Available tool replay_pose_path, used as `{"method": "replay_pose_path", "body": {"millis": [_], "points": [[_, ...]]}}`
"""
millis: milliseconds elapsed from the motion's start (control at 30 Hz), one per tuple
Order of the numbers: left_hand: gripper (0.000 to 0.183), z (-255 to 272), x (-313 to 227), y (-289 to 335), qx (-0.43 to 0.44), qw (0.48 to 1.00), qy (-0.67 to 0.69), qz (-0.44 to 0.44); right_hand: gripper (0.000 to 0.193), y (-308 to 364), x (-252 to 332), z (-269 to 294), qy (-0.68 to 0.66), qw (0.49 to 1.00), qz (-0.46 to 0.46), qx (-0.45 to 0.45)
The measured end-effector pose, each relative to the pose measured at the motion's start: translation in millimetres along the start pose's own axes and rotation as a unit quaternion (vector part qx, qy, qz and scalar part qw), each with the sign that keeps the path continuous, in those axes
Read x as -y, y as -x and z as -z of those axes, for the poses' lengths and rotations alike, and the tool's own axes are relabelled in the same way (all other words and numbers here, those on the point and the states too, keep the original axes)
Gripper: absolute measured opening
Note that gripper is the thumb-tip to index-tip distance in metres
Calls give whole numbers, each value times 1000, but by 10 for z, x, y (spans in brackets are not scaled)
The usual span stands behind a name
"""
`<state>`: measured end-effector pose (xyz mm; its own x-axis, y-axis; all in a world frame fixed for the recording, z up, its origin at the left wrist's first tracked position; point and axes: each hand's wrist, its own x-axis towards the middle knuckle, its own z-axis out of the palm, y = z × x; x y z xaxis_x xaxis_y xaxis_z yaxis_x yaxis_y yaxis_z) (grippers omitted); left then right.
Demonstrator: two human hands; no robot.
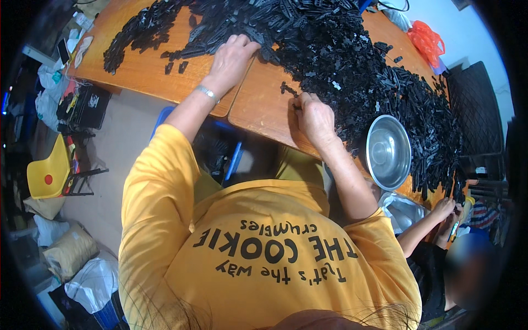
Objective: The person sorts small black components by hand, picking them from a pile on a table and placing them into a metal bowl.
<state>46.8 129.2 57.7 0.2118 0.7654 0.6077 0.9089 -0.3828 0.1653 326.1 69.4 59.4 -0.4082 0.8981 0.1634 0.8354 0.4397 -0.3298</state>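
Note:
A large heap of small black plastic parts [352,71] covers much of the wooden table [264,113]. My left hand [234,58], with a watch on its wrist, reaches to the heap's near edge among long, narrow black parts [220,30]. Its fingers curl downward, and what they hold is hidden beneath them. My right hand [316,115] is closed in a pinch at the table's front, to the right of the left hand. A small dark part shows at its fingertips, and a few loose black pieces [287,88] lie just beyond them.
A metal bowl [389,152] stands right of my right hand, against the heap. Another person's hands [444,210] work at the table's right end. A red plastic bag [426,43] lies at the far right. A yellow chair [49,170] stands on the floor at left.

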Motion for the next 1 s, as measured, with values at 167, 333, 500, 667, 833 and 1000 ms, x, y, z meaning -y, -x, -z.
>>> {"method": "replay_pose_path", "body": {"millis": [167, 333, 500, 667, 833, 1000], "points": [[16, -249, 222, -146, 10, 996, -80, -38, 19, 12, -93, -11, -80, 996, 1, 47], [15, -195, 90, 5, 53, 998, -32, -18, 18, 41, -85, 48, -87, 993, 35, 71], [12, -103, -22, 306, -14, 995, 77, 65, 17, 86, 46, 69, -100, 990, 23, 102], [24, -142, 3, 544, 17, 897, 303, 322, 18, 70, 161, 78, -125, 986, 14, 106], [44, 47, -137, 670, 42, 600, 680, 418, 28, -24, 300, 104, -207, 977, -4, 53], [52, 296, -448, 759, 47, 533, 755, 379, 18, -170, 482, 68, -351, 924, 56, -141]]}}
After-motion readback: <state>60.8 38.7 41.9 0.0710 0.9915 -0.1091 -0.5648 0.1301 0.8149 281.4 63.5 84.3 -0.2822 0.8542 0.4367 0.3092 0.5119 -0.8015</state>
